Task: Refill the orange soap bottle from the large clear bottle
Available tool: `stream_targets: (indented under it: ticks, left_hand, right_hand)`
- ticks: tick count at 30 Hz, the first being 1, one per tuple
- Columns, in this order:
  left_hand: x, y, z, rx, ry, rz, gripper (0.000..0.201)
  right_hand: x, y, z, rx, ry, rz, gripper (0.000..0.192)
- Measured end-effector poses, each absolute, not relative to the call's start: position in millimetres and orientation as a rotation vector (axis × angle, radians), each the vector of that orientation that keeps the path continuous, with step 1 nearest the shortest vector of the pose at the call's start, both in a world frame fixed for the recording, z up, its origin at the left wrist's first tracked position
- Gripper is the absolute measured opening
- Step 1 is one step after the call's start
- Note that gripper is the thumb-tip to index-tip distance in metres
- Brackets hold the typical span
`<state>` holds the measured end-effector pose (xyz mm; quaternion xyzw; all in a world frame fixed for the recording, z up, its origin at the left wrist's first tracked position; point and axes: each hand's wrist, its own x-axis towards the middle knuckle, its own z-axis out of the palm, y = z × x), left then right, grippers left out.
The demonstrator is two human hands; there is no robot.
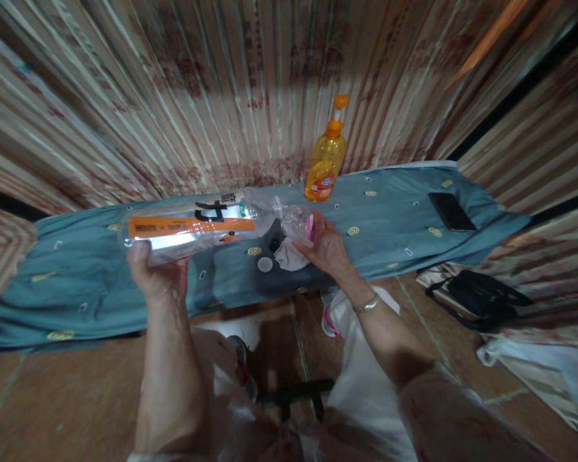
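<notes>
— Your left hand (157,273) grips the clear bottle (197,228) from beneath — which way does it lie?

— Sideways above the blue cloth (77,301), neck pointing right. Your right hand (322,247) sits at that neck (nearer the mouth), fingers half-curled around a white rag (289,255).

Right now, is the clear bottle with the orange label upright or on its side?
On its side. The clear bottle lies level above the blue cloth, base in the left hand, neck toward the right hand.
</notes>
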<state>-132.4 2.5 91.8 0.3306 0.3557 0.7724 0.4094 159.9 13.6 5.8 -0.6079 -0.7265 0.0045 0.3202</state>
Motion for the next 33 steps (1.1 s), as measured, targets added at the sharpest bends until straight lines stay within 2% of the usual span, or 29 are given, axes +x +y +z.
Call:
stream_targets:
  ticks: [12,22,33]
  left_hand:
    - [-129.6,0.7,95.0,0.857,0.914,1.937,0.061]
    - [-128.5,0.0,96.4,0.838,0.914,1.928,0.068]
    - [-130.2,1.5,92.6,0.856,0.911,1.927,0.058]
  right_hand:
    - [158.7,13.1,8.0,-1.608,-1.900,0.003,0.082]
    - [160.1,14.1,4.9,-1.584,-1.898,0.009,0.082]
    - [159.0,13.6,6.1,-1.592,-1.892,-0.012,0.083]
